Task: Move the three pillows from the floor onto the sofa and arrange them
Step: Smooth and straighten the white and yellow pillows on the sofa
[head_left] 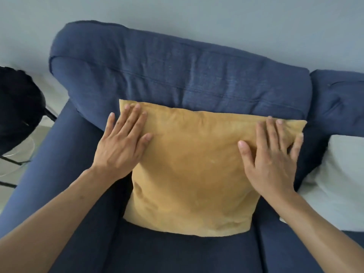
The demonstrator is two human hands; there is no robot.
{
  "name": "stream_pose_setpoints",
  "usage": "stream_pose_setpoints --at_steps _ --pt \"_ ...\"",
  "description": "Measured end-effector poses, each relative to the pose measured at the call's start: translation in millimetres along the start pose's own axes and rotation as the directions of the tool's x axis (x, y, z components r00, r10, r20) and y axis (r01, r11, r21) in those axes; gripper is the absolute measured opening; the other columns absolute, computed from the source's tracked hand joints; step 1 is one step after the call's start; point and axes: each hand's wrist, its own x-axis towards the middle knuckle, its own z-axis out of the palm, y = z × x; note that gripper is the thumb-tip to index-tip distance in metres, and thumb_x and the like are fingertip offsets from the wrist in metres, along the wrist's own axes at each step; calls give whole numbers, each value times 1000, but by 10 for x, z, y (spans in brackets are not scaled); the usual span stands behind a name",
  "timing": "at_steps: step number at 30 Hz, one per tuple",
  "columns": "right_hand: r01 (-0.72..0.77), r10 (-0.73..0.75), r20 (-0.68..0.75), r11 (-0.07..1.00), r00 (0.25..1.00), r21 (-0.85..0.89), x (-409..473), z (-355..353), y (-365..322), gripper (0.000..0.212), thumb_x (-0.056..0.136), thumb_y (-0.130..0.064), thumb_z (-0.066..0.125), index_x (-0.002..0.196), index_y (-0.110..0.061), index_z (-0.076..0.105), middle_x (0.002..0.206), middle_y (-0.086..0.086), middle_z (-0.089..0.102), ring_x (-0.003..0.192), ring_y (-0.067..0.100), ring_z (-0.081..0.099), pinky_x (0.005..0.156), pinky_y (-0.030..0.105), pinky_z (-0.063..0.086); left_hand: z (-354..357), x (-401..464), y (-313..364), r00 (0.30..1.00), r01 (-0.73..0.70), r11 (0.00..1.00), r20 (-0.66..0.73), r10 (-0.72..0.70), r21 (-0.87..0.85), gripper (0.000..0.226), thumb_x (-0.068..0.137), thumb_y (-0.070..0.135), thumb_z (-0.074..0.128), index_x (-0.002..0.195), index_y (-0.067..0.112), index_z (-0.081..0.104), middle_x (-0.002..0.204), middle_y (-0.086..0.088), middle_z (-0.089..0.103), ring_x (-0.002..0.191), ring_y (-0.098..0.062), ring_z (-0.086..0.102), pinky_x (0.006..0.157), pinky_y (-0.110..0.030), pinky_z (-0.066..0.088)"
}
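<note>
A mustard-yellow pillow (195,170) leans against the back cushion of the blue sofa (177,75), its lower edge on the seat. My left hand (122,142) lies flat on the pillow's upper left corner, fingers spread. My right hand (269,154) presses flat on its upper right part, fingers apart. Neither hand grips the fabric. A white pillow (334,184) rests on the seat to the right, partly cut off by the frame edge. A third pillow is not in view.
The sofa's left armrest (45,170) runs down the left side. Beyond it stands a dark object on a thin black frame (17,107) over a pale floor. A grey wall (197,16) rises behind the sofa.
</note>
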Motion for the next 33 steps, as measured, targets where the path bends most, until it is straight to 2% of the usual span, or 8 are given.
stream_pose_setpoints --at_steps 2,5,10,14,18,22,26,33 --pt "-32 33 -20 999 999 44 -106 -124 -150 75 116 -58 25 170 -7 29 182 17 20 171 36 9 134 69 2 -87 -26 66 995 -63 996 -85 58 -67 68 115 52 21 171 14 20 181 -2 9 168 -19 -1 137 -50 1" --pt "152 -141 -83 978 987 141 -170 -231 -601 64 118 -46 33 169 -8 35 182 11 21 171 30 10 137 63 1 -113 -25 405 953 -254 959 -200 226 -126 62 116 42 28 167 8 32 178 -9 20 168 -27 10 135 -59 12" --pt "292 -296 31 952 955 95 -36 43 -1040 62 117 -43 27 173 -18 29 181 3 26 172 25 8 135 67 1 179 153 948 905 -404 910 -188 382 -96 61 117 45 22 164 13 43 176 -5 29 167 -26 17 134 -58 16" --pt "221 -221 24 975 975 11 -12 181 -727 65 118 -53 24 170 -16 37 179 5 32 170 25 19 137 61 6 381 245 480 932 -357 933 -42 359 54 67 115 56 15 168 21 35 178 -4 23 168 -25 12 136 -55 6" --pt "102 -102 1 995 995 -14 -28 97 -390 63 119 -49 23 168 -14 40 178 7 35 169 25 20 137 61 5 223 174 19 973 -204 978 -105 207 43 66 115 56 20 167 16 33 178 -10 22 168 -27 10 136 -55 4" --pt "127 -129 32 991 991 51 47 -48 -301 58 119 -42 26 164 -12 45 175 8 40 168 25 24 136 61 4 1 165 -184 981 -28 999 -190 32 27 51 115 42 37 149 9 55 154 -17 56 145 -43 46 121 -63 34" --pt "119 -128 118 989 985 88 60 -124 -320 61 118 -45 22 166 -14 44 175 6 39 169 24 20 137 60 2 -92 291 -110 986 -55 996 -156 66 73 42 111 33 40 124 6 70 118 -20 66 112 -46 55 93 -62 44" --pt "84 -100 112 986 989 145 103 -229 -441 59 118 -47 23 165 -17 42 175 7 39 169 26 20 136 63 3 -489 529 -163 945 -48 992 -318 82 113 26 108 22 51 114 3 69 112 -23 68 108 -48 54 90 -60 38"
